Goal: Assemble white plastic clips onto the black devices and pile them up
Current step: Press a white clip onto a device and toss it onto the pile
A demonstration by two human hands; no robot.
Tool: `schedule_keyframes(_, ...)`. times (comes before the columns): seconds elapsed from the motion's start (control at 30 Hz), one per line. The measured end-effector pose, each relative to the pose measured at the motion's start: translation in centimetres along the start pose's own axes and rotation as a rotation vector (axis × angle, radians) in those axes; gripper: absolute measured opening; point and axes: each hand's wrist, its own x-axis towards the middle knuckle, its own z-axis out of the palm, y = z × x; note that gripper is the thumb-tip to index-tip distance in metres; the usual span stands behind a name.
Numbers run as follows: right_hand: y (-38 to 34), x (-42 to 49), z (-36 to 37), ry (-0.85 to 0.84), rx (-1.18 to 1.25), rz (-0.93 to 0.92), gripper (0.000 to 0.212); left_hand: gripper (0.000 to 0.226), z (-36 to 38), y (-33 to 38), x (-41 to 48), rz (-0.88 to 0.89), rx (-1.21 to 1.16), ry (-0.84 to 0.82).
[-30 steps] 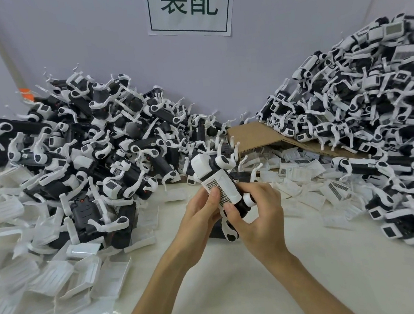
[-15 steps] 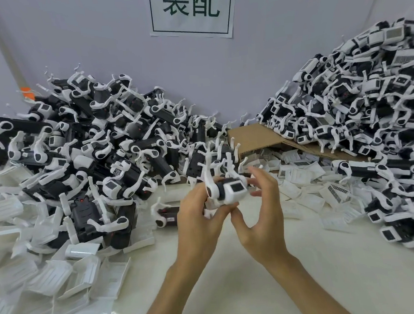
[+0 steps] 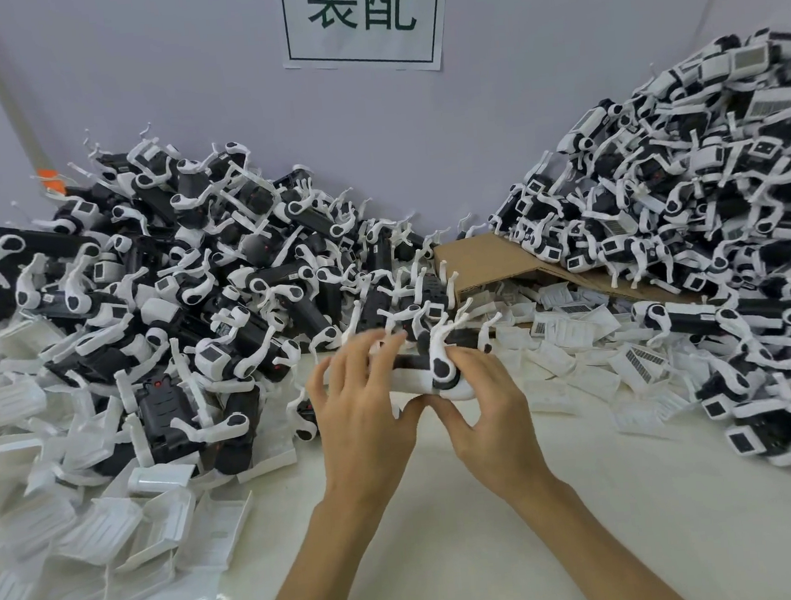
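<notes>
Over the table (image 3: pixel 448 508), between the two heaps, one device (image 3: pixel 441 369) is held in both of my hands.

1. Grip state. My right hand (image 3: pixel 488 415) has its fingers curled round the right end of the device and clamps it from below and behind. My left hand (image 3: pixel 360 416) has its fingers (image 3: pixel 365 354) spread apart and nearly straight, laid over the left end. The tips are blurred, so I cannot tell how firmly they press.

2. Part state. A white strip runs along the underside of the device, and a white leg with a black pad stands up near my right thumb. I judge the clip to be seated or nearly so. The joint itself is hidden by my hands.

3. Work done. The right pile (image 3: pixel 684 206) is large, and many of its devices show white faces. I take these to be finished units. Part of the pile rests on cardboard (image 3: pixel 485 259).

4. Work outstanding. The left pile (image 3: pixel 169 279) is about as large and looks mostly unclipped. Loose clips (image 3: pixel 93 513) lie thick in front of it. I judge the task to be roughly half complete. The held device is not yet on a pile.
</notes>
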Motion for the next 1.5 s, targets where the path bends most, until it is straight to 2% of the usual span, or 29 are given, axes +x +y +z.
schedule_keyframes(0.07, -0.1, 0.1, -0.2, 0.061, 0.029, 0.093, 0.041, 0.084, -0.4, 0.3, 0.2, -0.079, -0.068, 0.056)
schedule_keyframes(0.13, 0.0, 0.3, -0.6, 0.125, 0.081, 0.179, 0.041, 0.078, -0.7, 0.5, 0.5, -0.19, -0.193, 0.099)
schedule_keyframes(0.2, -0.1, 0.6, -0.8, 0.177, 0.158, 0.245, 0.034, 0.05, -1.0, 0.4, 0.8, -0.356, -0.393, 0.058)
schedule_keyframes(0.27, 0.0, 0.8, -0.9, 0.186, 0.296, 0.345, 0.027, 0.016, -1.1, 0.3, 1.2, -0.556, -0.685, -0.114)
schedule_keyframes(0.3, 0.1, 1.0, -1.0, 0.163, 0.39, 0.416, 0.025, 0.016, -1.0, 0.3, 1.3, -0.624, -0.787, -0.173)
schedule_keyframes(0.4, 0.4, 1.3, -1.1, 0.029, 0.714, 0.681, 0.021, 0.017, -0.7, 0.4, 1.2, -0.638, -0.839, -0.215)
schedule_keyframes(0.47, 0.4, 1.3, -1.0, -0.067, 0.868, 0.782, 0.036, 0.021, -0.6, 0.9, 1.1, -0.642, -0.837, -0.265)
schedule_keyframes(0.53, 0.2, 1.1, -0.8, -0.164, 0.882, 0.766, 0.044, 0.029, -0.5, 1.1, 0.9, -0.652, -0.837, -0.284)
schedule_keyframes(0.6, -0.3, 0.8, -0.4, -0.236, 0.838, 0.729, 0.043, 0.021, -0.6, 1.0, 0.9, -0.652, -0.851, -0.213)
schedule_keyframes(0.77, -0.9, 1.0, -0.4, -0.209, 0.833, 0.744, 0.044, 0.011, -1.0, 0.8, 1.1, -0.639, -0.86, -0.187)
schedule_keyframes(0.87, -0.9, 0.9, -0.5, -0.188, 0.844, 0.764, 0.041, 0.023, -0.8, 0.8, 1.0, -0.655, -0.874, -0.229)
schedule_keyframes(0.97, -0.5, 1.3, -0.9, -0.109, 0.95, 0.903, 0.048, 0.034, -0.3, 0.9, 0.7, -0.667, -0.749, -0.268)
schedule_keyframes(1.07, 0.0, 2.0, -1.8, -0.015, 1.059, 1.055, 0.043, 0.05, 0.0, 0.5, 0.2, -0.506, -0.273, -0.252)
schedule_keyframes(1.13, 0.3, 2.5, -2.5, 0.04, 1.157, 1.143, 0.046, 0.053, 0.0, 0.0, 0.0, -0.414, -0.054, -0.265)
schedule_keyframes(1.23, 0.3, 2.8, -3.8, 0.099, 1.238, 1.267, 0.036, 0.059, 0.3, -0.8, -0.2, -0.439, 0.076, -0.409)
schedule_keyframes(1.37, -0.9, 0.0, -5.8, 0.051, 1.232, 1.36, 0.039, 0.052, 0.7, -1.5, -0.7, -0.433, 0.187, -0.476)
schedule_keyframes(1.43, -1.7, -1.5, -6.6, 0.029, 1.228, 1.381, 0.044, 0.054, 1.0, -1.7, -0.5, -0.43, 0.267, -0.546)
schedule_keyframes(1.5, -2.2, -2.3, -7.8, -0.016, 1.121, 1.331, 0.044, 0.056, 1.0, -1.5, -0.2, -0.424, 0.3, -0.607)
